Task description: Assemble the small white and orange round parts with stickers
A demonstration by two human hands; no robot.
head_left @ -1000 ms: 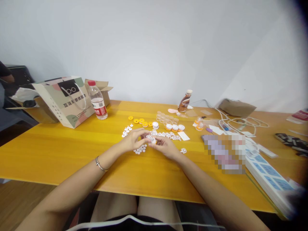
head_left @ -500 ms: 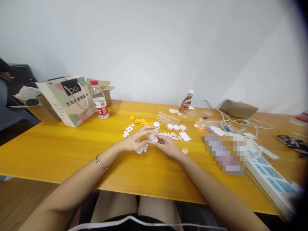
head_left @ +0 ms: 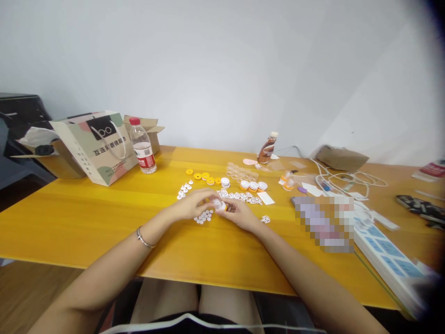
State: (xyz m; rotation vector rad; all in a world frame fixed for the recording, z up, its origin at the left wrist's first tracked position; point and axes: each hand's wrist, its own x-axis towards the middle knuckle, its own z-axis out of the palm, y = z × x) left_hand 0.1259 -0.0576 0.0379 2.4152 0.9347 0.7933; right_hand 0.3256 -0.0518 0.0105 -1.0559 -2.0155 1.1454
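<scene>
Head view: two hands meet over the desk [head_left: 181, 257], with a wide stretch of it between them and the front edge, and more at the left. The small white piece [head_left: 220, 205] is between the hands. The right hand [head_left: 240, 214] has its grip closed on it. The left hand [head_left: 194, 203] curls round the other side, thumb and fingers a bit apart; I cannot tell if they pinch it. Past the hands are five yellow discs [head_left: 210, 180], four white-topped rounds [head_left: 244, 184] and one red-capped bottle [head_left: 143, 155]. The piece's orange rim faces the right hand; its long axis is too small to tell.
</scene>
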